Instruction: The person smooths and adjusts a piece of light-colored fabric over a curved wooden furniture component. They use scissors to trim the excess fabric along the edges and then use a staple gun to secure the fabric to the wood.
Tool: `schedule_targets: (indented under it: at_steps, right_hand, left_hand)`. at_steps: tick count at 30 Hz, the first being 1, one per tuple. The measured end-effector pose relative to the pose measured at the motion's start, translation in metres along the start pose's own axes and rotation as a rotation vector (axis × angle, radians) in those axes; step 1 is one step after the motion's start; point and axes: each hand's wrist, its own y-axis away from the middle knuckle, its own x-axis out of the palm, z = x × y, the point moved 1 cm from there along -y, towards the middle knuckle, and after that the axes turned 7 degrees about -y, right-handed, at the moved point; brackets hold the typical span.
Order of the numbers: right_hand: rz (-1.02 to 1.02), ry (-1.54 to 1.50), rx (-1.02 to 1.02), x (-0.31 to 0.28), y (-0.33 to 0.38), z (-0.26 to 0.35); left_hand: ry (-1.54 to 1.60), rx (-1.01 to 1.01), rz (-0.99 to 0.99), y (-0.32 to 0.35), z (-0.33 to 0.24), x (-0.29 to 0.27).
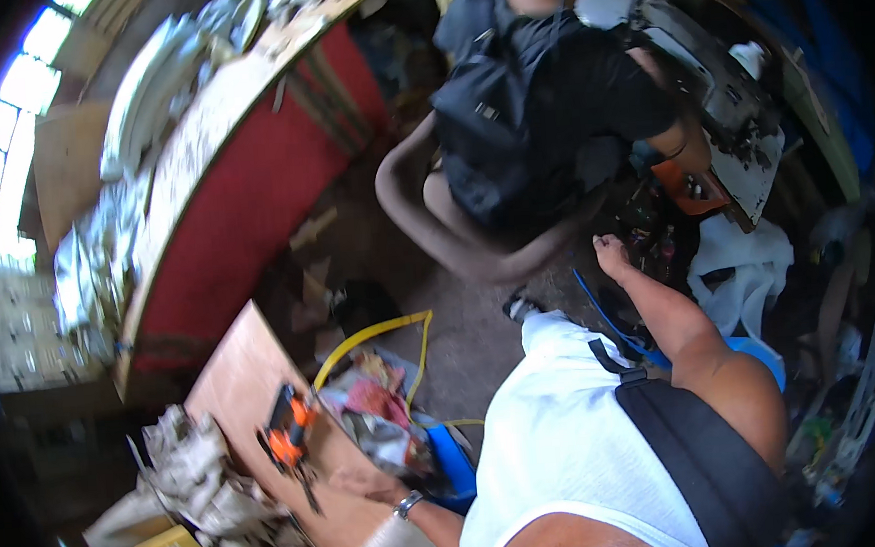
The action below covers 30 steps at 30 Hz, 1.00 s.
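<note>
My left hand, with a metal watch on its wrist, lies blurred at the edge of a light plywood board, its fingers stretched out flat. Beside it on the board rests an orange-and-black power tool; a dark, narrow hand tool lies between the two. My right arm reaches forward over the floor. At its end my right hand is loosely curled, with nothing visible in it, behind the seated person's chair and near a tangle of small items.
A person in dark clothes sits ahead on a rounded chair, working at a sewing machine. To the left runs a red-sided bench. Crumpled beige fabric, a yellow strap and a blue container surround the board.
</note>
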Motion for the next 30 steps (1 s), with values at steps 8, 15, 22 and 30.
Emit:
schedule_targets:
  at_steps: [8, 15, 22, 30]
  right_hand:
    - [-0.110, -0.851, 0.346, 0.034, -0.115, 0.046]
    - [-0.207, -0.920, 0.396, 0.045, -0.132, 0.062]
    - [-0.403, -0.628, -0.003, -0.001, -0.185, 0.130]
    - [-0.484, -0.025, -0.411, -0.188, -0.299, 0.204]
  left_hand:
    - [0.089, 0.440, 0.840, -0.026, -0.349, 0.213]
    - [-0.240, 0.622, 1.110, -0.014, -0.345, 0.298]
    - [-0.094, 0.686, 1.113, 0.000, -0.348, 0.277]
    - [-0.188, 0.995, 0.981, -0.008, -0.303, 0.299]
